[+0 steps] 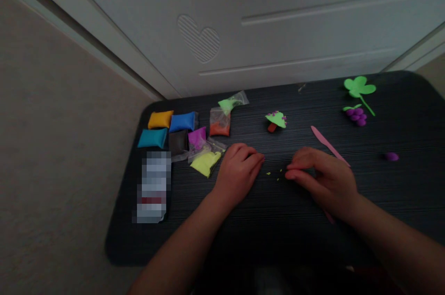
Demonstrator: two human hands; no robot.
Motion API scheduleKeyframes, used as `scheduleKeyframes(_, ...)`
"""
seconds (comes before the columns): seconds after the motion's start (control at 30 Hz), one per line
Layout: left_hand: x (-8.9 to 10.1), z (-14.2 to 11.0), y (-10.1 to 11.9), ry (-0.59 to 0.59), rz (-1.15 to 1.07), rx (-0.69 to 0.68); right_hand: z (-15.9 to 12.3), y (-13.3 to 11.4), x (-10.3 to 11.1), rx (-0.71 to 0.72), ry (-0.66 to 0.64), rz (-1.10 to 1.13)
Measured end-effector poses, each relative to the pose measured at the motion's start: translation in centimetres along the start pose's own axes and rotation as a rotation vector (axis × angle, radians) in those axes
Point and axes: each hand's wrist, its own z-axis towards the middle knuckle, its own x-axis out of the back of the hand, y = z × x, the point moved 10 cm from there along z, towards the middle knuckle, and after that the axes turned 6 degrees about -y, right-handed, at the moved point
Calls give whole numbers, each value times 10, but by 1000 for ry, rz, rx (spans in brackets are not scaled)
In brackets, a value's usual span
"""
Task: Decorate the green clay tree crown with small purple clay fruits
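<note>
My left hand point(239, 170) rests on the dark table with its fingers curled together. Its thumb is hidden, and so is anything it may hold. Opposite it, my right hand point(325, 181) has thumb and forefinger brought together in a pinch. Whatever lies between those tips is too small to make out. Tiny yellow clay crumbs point(268, 173) are scattered on the table between both hands. Beside my left wrist lies an opened bag of yellow clay point(206, 163). A pink plastic knife point(328, 144) lies just behind my right hand. Beyond the hands stands a green-topped clay mushroom point(276, 121) with purple dots.
Packets of orange point(160, 120), blue point(182, 122), teal point(153, 138), black point(178, 142), and purple clay point(197, 138) sit at left, near a blurred packet point(155, 186). Red point(219, 128) and green clay bags point(227, 105) lie behind. Right: a green clover point(359, 87), purple grapes point(357, 116), a purple lump point(391, 156).
</note>
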Motion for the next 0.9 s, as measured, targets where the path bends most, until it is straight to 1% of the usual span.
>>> scheduleKeyframes(0.23, 1, 0, -1, 0, 27, 7, 2, -2, -4, -6, -23, -113)
scheduleKeyframes(0.33, 0, 0, -2, -11, 45, 13, 1, 1, -6, -35, -41, -139)
scheduleKeyframes(0.5, -1, 1, -2, -14, 55, 16, -3, 12, -8, -137, -31, -83)
scheduleKeyframes(0.63, -2, 1, -2, -15, 34, 28, -3, 11, -9, -136, -50, -42)
scheduleKeyframes(0.77, -2, 1, -3, -15, 24, 41, -2, 7, -8, -123, -73, -85)
scheduleKeyframes(0.9, -3, 1, -2, -31, 9, 41, -2, 10, -3, -162, -20, -68)
